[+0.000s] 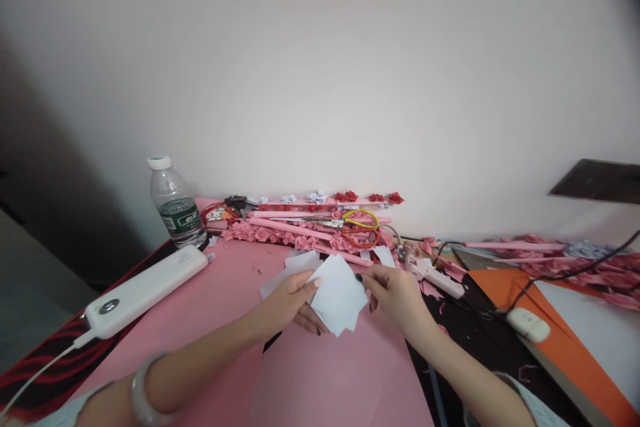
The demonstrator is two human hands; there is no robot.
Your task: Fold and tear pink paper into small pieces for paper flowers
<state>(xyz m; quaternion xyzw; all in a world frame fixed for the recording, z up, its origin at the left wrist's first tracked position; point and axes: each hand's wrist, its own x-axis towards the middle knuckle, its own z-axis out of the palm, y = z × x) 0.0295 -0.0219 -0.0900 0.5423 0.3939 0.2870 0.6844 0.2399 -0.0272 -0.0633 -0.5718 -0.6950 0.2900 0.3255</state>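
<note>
A few square sheets of white paper (339,293) are fanned slightly out of line above the pink sheet (345,373). My left hand (296,299) grips them from the left, thumb on top and fingers underneath. At their right corner, my right hand (393,290) has thumb and fingers closed on the edge. Behind my left hand, more white paper pieces (303,261) lie on the table. Beyond them are scissors (357,227) with yellow and red handles, resting on pink paper flower strips (295,230).
A water bottle (177,207) and a white power bank (147,290) with a cable stand left. To the right are a pink glue gun (435,275), orange card (575,360), a white mouse-shaped device (529,325) and black cords. A wall (320,80) rises behind.
</note>
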